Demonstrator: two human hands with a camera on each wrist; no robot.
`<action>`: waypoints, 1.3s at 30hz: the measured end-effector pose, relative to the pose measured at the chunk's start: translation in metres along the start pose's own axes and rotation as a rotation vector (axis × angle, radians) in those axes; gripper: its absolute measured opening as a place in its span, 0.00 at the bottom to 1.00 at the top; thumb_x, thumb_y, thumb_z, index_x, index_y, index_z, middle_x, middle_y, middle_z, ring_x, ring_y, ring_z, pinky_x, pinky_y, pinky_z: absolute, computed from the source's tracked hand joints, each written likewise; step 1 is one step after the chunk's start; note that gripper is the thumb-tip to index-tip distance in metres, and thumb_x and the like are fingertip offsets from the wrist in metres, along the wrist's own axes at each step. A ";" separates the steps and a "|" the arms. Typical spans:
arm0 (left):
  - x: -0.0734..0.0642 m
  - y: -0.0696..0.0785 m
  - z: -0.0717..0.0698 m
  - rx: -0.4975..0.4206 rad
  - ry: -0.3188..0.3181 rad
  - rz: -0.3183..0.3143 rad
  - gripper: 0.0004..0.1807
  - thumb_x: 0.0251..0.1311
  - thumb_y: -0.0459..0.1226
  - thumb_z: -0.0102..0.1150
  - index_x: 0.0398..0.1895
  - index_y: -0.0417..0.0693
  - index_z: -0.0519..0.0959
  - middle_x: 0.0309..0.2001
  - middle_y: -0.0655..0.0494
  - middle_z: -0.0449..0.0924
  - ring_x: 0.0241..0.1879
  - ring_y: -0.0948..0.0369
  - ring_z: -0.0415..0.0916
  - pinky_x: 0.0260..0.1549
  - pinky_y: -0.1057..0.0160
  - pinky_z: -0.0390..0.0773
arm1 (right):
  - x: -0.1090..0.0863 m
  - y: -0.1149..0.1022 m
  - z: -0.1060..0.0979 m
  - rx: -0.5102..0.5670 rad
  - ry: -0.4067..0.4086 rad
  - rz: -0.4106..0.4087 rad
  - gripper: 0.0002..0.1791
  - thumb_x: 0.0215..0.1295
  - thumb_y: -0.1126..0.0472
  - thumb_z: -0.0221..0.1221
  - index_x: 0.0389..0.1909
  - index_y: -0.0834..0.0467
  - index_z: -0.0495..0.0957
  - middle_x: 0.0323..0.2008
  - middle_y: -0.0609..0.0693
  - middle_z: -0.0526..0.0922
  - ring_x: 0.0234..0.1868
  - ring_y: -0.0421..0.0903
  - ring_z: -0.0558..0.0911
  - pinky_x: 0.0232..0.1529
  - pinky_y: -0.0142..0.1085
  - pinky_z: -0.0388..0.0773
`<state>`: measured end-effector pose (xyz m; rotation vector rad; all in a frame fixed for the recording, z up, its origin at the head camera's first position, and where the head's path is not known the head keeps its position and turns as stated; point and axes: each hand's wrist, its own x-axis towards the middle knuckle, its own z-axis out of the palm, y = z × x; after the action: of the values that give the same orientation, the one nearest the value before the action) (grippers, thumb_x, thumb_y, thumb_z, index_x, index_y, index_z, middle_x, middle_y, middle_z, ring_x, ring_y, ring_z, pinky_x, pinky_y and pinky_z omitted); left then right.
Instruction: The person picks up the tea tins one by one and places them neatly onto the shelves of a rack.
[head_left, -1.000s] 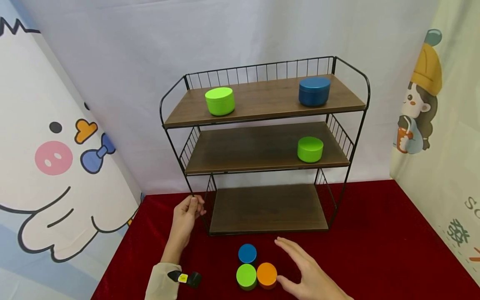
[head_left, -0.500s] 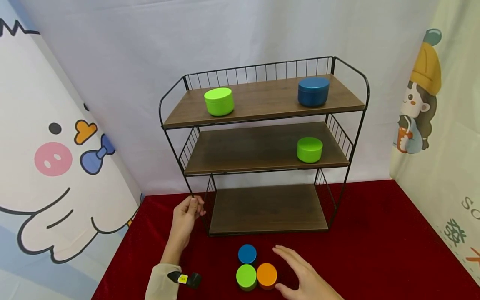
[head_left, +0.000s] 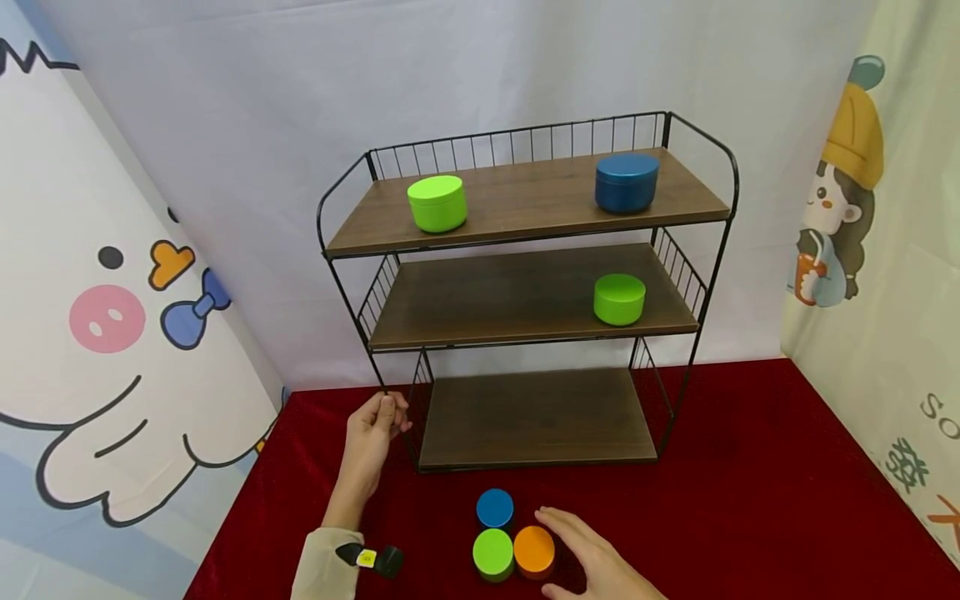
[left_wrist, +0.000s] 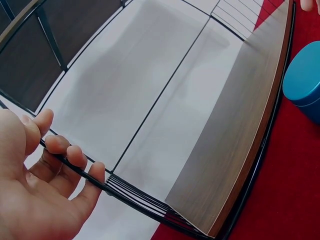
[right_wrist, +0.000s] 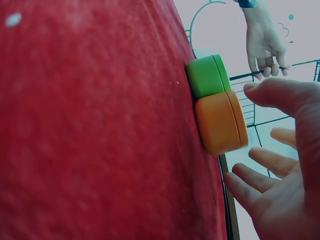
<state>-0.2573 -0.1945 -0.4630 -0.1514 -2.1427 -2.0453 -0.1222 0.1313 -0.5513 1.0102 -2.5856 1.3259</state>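
Observation:
My left hand (head_left: 369,442) grips the left front post of a three-tier rack (head_left: 536,417) with dark wood boards and black wire sides. In the left wrist view, its fingers curl around the thin black frame (left_wrist: 131,201). Three round tins stand grouped on the red cloth before the rack: a blue tin (head_left: 495,507), a green tin (head_left: 492,554) and an orange tin (head_left: 534,552). Just right of the orange tin is my right hand (head_left: 596,560), fingers spread and holding nothing. The right wrist view shows a gap between that hand (right_wrist: 280,195) and the orange tin (right_wrist: 217,124).
On the top board sit a green tin (head_left: 438,204) at left and a larger blue tin (head_left: 627,183) at right. Another green tin (head_left: 619,300) stands on the middle board's right side. Printed curtains (head_left: 870,350) flank the red cloth (head_left: 757,500).
My right hand has moved left and toward me, closer to the orange tin. The left hand has stayed on the rack's post, and the tins have not moved.

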 end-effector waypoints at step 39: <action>0.000 -0.001 0.001 -0.015 0.010 -0.002 0.18 0.82 0.40 0.42 0.41 0.32 0.74 0.30 0.54 0.69 0.34 0.59 0.74 0.42 0.62 0.82 | 0.012 0.003 0.011 0.103 -0.230 0.219 0.42 0.68 0.48 0.67 0.74 0.66 0.63 0.73 0.67 0.64 0.70 0.68 0.69 0.66 0.49 0.76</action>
<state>-0.2572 -0.1940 -0.4646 -0.1401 -2.1227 -2.0597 -0.1310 0.1187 -0.5563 0.9694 -2.8979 1.4869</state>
